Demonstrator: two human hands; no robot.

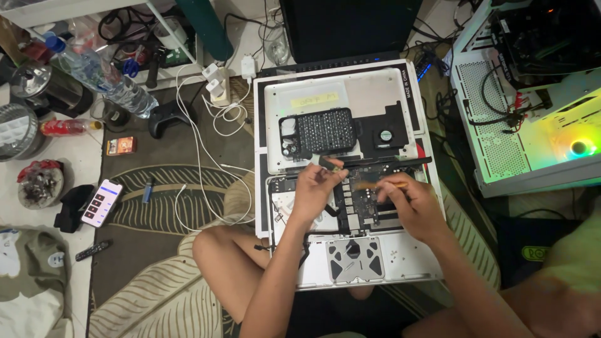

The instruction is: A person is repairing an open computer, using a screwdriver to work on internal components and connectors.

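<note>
An opened silver laptop (400, 263) lies bottom-up over my lap, its dark circuit board (363, 203) exposed. The removed bottom cover (375, 94) rests above it, carrying a black perforated tray of small parts (325, 130) and a black fan (386, 135). My left hand (313, 191) pinches a small dark flat part (332, 164) above the board. Over the board's right side, my right hand (410, 203) grips a thin yellowish stick-like tool (382, 184) pointing left.
A dark laptop (347, 28) stands open at the back. A white computer case (532, 100) with lit interior is at the right. On the leaf-pattern mat at the left lie a phone (101, 202), game controller (168, 116), white cables (200, 150), chargers and a water bottle (100, 74).
</note>
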